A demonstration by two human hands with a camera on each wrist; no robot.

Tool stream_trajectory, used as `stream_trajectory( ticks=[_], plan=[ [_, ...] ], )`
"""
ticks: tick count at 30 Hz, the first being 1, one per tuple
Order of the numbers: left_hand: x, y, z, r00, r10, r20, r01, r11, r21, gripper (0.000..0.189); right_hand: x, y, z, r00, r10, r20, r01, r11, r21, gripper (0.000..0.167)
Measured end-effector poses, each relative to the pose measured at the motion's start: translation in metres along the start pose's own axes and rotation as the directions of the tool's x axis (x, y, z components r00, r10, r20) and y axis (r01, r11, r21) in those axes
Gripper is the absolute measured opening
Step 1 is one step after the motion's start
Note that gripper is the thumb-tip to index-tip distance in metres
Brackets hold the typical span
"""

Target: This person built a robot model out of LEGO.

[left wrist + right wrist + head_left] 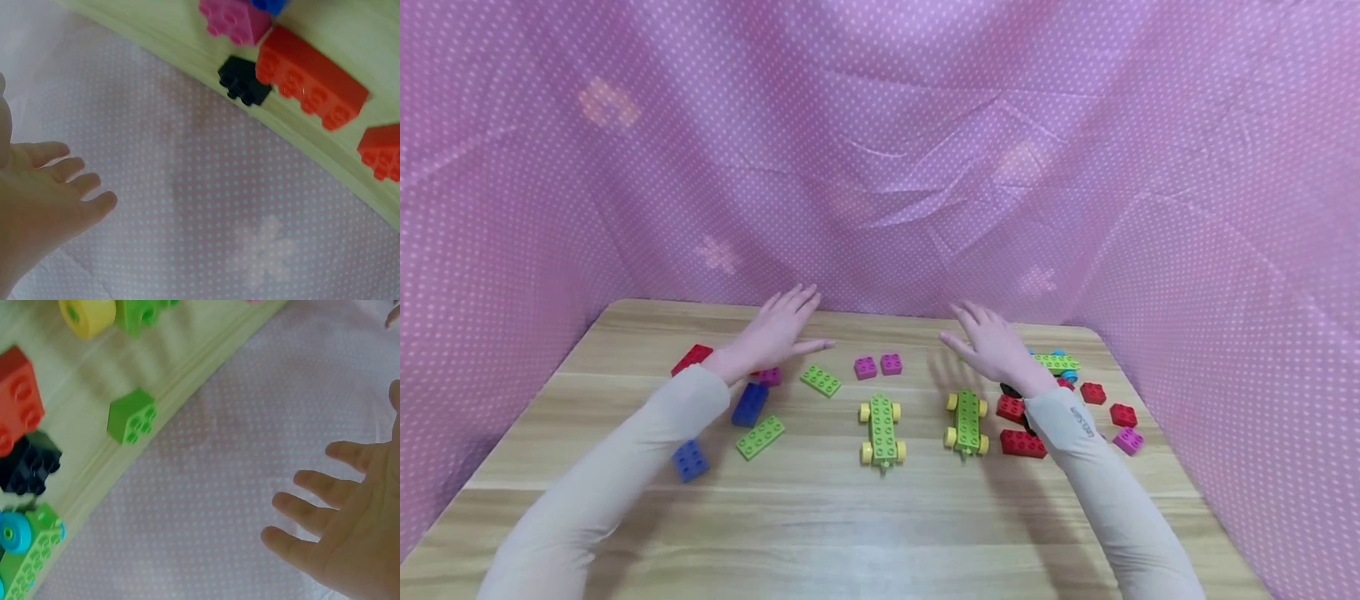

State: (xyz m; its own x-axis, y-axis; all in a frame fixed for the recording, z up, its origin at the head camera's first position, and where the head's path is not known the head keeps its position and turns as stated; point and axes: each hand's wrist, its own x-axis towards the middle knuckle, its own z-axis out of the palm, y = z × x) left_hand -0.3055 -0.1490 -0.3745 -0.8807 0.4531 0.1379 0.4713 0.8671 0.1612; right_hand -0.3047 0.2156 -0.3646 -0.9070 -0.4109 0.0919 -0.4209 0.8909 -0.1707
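The green wheeled base [967, 421] on the table [880, 533], near the right hand [997, 348], looks light and stiff to me; I'd pinch its sides between the yellow wheels [951, 437]. Its long axis runs near to far, hitch [967, 452] nearest; that hand and the left hand [775, 332] are empty, fingers extended.

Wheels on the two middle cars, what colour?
The wheels are yellow, clearest in the head view.

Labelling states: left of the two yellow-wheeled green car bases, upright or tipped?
Upright. In the head view, the green car base shows its studs facing up, with yellow wheels out at both sides.
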Motion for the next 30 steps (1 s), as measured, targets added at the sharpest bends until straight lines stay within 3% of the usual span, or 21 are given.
stream_trajectory(
  ticks=[5,14,24,30],
  plan=[
    [-0.012,0.01,0.009,0.999,0.037,0.011,-0.036,0.996,-0.081,0.089,-0.007,-0.012,0.01,0.998,-0.053,0.035,0.053,0.998,0.016,0.07],
    [-0.031,0.033,0.023,0.993,0.118,0.027,-0.114,0.984,-0.135,0.083,-0.022,-0.032,0.031,0.986,-0.113,0.12,0.103,0.991,0.089,0.07],
    [-0.049,0.052,0.041,0.978,0.164,0.131,-0.135,0.97,-0.202,0.079,-0.037,-0.046,0.054,0.958,-0.253,0.135,0.227,0.957,0.178,0.065],
    [-0.059,0.06,0.054,0.969,0.164,0.183,-0.108,0.953,-0.283,0.078,-0.043,-0.053,0.063,0.936,-0.32,0.147,0.29,0.937,0.195,0.066]
  ],
)
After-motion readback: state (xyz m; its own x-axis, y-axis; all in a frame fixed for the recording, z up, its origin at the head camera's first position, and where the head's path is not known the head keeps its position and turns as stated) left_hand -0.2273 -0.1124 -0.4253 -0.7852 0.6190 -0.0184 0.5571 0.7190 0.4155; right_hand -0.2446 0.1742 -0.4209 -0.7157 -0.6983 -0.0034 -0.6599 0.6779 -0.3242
